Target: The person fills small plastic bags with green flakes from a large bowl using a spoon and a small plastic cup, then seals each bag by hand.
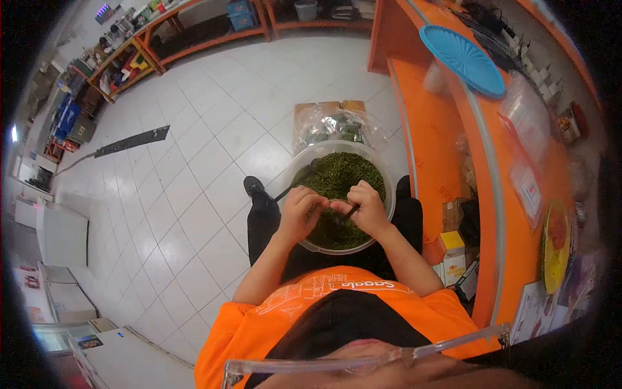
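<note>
Over the translucent tub (pixel 389 194), the left hand (pixel 303 211) and right hand (pixel 366 206) meet at the fingertips. The left's fingers are pressed together, a dark rod (pixel 282 194) beside them near the tub's left rim; the right grips a slim dark stick (pixel 352 211) (what the fingertips pinch, I cannot tell). Chopped greens (pixel 330 172) lie inside the tub.

The left arm (pixel 262 272) and right arm (pixel 409 259) reach forward from the near side, elbows bent and apart, forearms bare and angling inward. The left-hand grip (pixel 302 211) curls its fingers rightward; the right-hand grip (pixel 369 207), knuckles bent, faces it, both sets of fingertips close together at centre.
</note>
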A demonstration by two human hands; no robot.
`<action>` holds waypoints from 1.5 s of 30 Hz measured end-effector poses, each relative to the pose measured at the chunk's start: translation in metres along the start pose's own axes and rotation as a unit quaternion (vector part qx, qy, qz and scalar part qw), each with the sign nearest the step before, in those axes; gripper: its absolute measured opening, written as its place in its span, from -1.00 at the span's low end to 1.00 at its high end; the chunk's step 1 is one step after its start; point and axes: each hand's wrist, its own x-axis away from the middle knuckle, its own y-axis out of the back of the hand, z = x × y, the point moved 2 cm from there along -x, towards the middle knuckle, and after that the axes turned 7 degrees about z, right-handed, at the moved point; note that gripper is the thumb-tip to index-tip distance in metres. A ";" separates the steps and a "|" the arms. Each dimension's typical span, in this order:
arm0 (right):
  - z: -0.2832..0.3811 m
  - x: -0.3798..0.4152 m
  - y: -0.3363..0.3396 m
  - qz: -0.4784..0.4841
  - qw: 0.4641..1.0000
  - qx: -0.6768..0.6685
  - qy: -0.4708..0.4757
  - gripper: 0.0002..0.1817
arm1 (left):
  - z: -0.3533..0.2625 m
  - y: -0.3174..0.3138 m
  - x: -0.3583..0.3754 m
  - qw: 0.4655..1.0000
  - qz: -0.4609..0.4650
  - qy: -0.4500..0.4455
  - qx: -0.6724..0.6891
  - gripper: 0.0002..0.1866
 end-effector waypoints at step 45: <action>-0.093 0.073 0.017 -0.229 0.820 -0.437 -0.290 -0.17 | 0.123 -0.036 0.103 0.625 -0.149 0.571 0.510 -0.40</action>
